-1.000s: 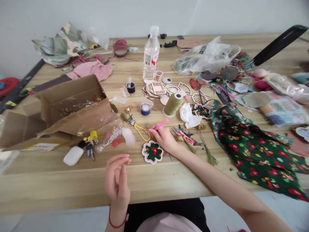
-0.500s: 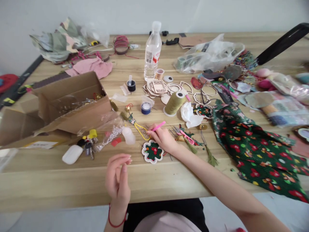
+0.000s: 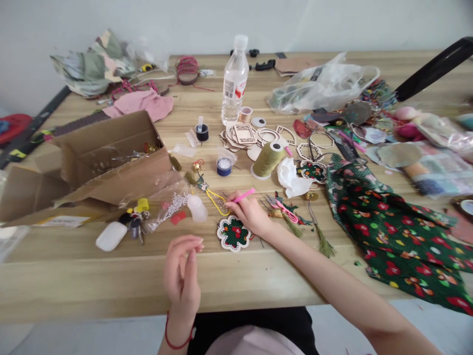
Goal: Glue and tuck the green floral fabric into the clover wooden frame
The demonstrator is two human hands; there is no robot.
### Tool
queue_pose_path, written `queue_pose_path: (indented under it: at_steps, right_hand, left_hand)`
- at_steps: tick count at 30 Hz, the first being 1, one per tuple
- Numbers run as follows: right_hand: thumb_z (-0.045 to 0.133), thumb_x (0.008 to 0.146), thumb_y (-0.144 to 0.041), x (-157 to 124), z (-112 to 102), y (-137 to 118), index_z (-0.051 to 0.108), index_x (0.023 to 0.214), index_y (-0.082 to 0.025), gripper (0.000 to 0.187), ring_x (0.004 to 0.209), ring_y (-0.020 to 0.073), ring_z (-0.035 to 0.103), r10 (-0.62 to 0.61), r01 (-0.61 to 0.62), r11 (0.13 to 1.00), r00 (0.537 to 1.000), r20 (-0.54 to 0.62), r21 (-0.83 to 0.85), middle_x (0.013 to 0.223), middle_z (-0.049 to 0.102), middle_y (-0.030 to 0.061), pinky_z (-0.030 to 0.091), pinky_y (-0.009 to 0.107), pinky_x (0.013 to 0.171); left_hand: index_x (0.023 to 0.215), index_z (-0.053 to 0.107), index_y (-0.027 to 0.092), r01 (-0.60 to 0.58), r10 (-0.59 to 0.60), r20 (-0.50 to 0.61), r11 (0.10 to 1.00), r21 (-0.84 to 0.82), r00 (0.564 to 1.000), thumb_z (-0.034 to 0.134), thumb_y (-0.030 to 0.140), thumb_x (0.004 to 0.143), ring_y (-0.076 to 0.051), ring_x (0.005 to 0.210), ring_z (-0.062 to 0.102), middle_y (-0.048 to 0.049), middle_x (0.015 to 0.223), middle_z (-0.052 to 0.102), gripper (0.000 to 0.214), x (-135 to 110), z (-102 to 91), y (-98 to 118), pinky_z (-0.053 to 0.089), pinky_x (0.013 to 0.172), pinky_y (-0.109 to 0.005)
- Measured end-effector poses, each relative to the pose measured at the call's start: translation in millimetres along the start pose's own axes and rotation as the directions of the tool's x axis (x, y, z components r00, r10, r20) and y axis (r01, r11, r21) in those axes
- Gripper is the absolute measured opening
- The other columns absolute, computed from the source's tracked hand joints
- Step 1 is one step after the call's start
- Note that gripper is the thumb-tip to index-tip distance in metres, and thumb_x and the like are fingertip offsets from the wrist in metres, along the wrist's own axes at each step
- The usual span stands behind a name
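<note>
1. Where the desk (image 3: 111, 286) nears its left edge, a box (image 3: 111, 185) stands open; a white case (image 3: 111, 236) and keys (image 3: 136, 229) lie before it, toward the front edge.
2. Next come beads (image 3: 173, 208), just right of the box.
3. Over the front edge is the left hand (image 3: 182, 271), its grip half open: fingers loosely curled, thumb apart from the fingertips, nothing seen in it.
4. A yellow loop (image 3: 210, 198) lies flat farther from the front edge, its end close by the right fingertips; whether they touch, I cannot tell.
5. Nearer the front edge, the clover (image 3: 233, 233) lies flat between the hands, just beside the right one.
6. A pink pen (image 3: 244, 195), tilted, is in the right hand (image 3: 253, 214), whose grip is pinched closed around it.
7. Toward the back edge stands a spool (image 3: 268, 160).
8. Scissors (image 3: 290, 214) lie right of that hand; farther right, green cloth (image 3: 402, 231) spreads to the front edge.
</note>
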State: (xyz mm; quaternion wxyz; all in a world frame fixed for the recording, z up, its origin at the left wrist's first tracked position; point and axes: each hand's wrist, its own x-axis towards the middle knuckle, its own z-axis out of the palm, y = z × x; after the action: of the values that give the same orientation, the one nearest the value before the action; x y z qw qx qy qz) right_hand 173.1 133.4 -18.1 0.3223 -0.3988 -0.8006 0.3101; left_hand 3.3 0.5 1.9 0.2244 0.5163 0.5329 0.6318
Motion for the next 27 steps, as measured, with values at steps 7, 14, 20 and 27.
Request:
queue_pose_path:
  at_steps: [7, 14, 20, 27]
  right_hand:
    - [0.042, 0.102, -0.037, 1.0, -0.9, -0.7, 0.058, 0.088, -0.021, 0.027, 0.066, 0.0178, 0.065, 0.037, -0.037, 0.999, 0.999, -0.014, 0.014, 0.073, 0.066, 0.0029, 0.049, 0.027, 0.065]
    - [0.04, 0.102, -0.043, 0.2, -1.0, -1.3, 0.058, 0.086, -0.022, 0.032, 0.06, 0.0163, 0.063, 0.047, -0.047, 0.999, 0.999, 0.007, 0.002, 0.069, 0.065, 0.0022, 0.046, 0.025, 0.06]
    - [0.042, 0.102, -0.041, 0.5, -0.9, -0.9, 0.059, 0.087, -0.021, 0.03, 0.059, 0.0166, 0.063, 0.047, -0.047, 0.999, 0.999, 0.007, -0.009, 0.069, 0.066, 0.0023, 0.046, 0.025, 0.06]
    - [0.042, 0.102, -0.04, 0.9, -0.9, -1.0, 0.058, 0.086, -0.021, 0.03, 0.06, 0.0172, 0.064, 0.042, -0.041, 0.999, 0.999, 0.006, -0.021, 0.07, 0.066, 0.0032, 0.047, 0.026, 0.061]
  left_hand:
    - [0.097, 0.065, 0.019, 0.022, -0.022, 0.024, 1.0, 0.009, 0.999, 0.049, 0.016, 0.095, -0.014, 0.08, 0.059, -0.0056, 0.098, 0.062, 0.016, 0.0, -0.4, -0.4, 0.051, 0.072, -0.027]
    - [0.098, 0.065, 0.019, 0.039, -0.04, 0.036, 0.999, 0.023, 0.999, 0.049, 0.018, 0.096, -0.014, 0.079, 0.059, -0.0058, 0.097, 0.061, 0.016, 0.6, -0.4, 0.6, 0.05, 0.071, -0.028]
    - [0.097, 0.066, 0.018, 0.052, -0.052, 0.044, 0.999, 0.018, 0.998, 0.048, 0.018, 0.096, -0.014, 0.08, 0.059, -0.0051, 0.095, 0.061, 0.017, 0.1, -0.5, 0.9, 0.049, 0.072, -0.026]
    - [0.096, 0.066, 0.019, 0.046, -0.047, 0.023, 0.999, 0.02, 0.999, 0.049, 0.019, 0.096, -0.015, 0.08, 0.059, -0.0053, 0.094, 0.061, 0.017, 0.1, -0.3, 0.3, 0.049, 0.072, -0.027]
